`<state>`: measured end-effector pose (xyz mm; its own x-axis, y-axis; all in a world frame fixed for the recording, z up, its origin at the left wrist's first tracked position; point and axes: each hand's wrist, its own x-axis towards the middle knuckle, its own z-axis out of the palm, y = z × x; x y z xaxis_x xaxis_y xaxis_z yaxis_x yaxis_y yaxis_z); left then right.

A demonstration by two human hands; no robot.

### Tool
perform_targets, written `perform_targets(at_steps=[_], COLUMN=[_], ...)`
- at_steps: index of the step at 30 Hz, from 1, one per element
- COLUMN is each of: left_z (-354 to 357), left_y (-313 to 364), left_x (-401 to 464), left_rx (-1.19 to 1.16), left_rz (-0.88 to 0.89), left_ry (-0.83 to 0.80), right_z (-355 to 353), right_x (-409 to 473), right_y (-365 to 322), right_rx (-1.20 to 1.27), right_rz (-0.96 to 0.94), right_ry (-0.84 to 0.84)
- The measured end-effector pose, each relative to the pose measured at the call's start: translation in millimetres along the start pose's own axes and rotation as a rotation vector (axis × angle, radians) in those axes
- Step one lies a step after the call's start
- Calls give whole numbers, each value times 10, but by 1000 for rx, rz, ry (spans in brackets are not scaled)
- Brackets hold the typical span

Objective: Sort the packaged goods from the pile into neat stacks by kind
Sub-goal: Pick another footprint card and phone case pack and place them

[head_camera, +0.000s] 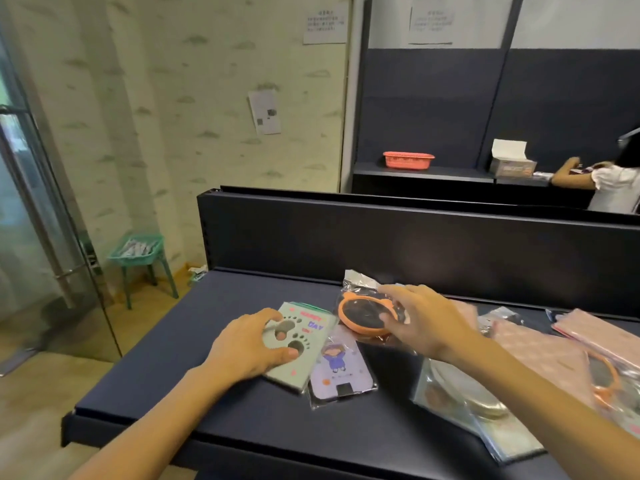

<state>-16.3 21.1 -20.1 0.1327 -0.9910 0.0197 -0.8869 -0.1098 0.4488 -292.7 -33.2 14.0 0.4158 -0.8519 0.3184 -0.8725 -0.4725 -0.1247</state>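
At a dark blue shelf counter, a person sorts packaged goods: the left hand grips a pale green paw-print card pack, fingers curled over its near left edge and thumb pressed on its face, the pack lying flat on the counter. The right hand pinches a round orange-rimmed mirror in a crinkled clear bag, fingers on its top edge and thumb at its right side, just above the counter beside the green pack. A lilac pack with a cartoon figure lies partly under the green one. To the right, a loose pile of glossy pink and clear sleeves overlaps, another orange ring among them
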Motion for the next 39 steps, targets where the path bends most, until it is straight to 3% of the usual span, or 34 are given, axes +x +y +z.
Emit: perform_targets(at_steps=[8,16,27,39], left_z=[-79,-166,-392,-442], left_y=[-48,-222,-551,-784], left_x=[383,542,720,763], left_rx=[-158,-273,-440,-596], left_rz=[59,151,290,375], left_ry=[-52,-242,-238,-250], right_z=[151,202,272,330], right_x=[294,331,46,-360], right_y=[0,-162,-709,-1251], right_rx=[-17,-21,-11,-202], right_rz=[8,33,123,471], right_ry=[-35,-25,29,-140])
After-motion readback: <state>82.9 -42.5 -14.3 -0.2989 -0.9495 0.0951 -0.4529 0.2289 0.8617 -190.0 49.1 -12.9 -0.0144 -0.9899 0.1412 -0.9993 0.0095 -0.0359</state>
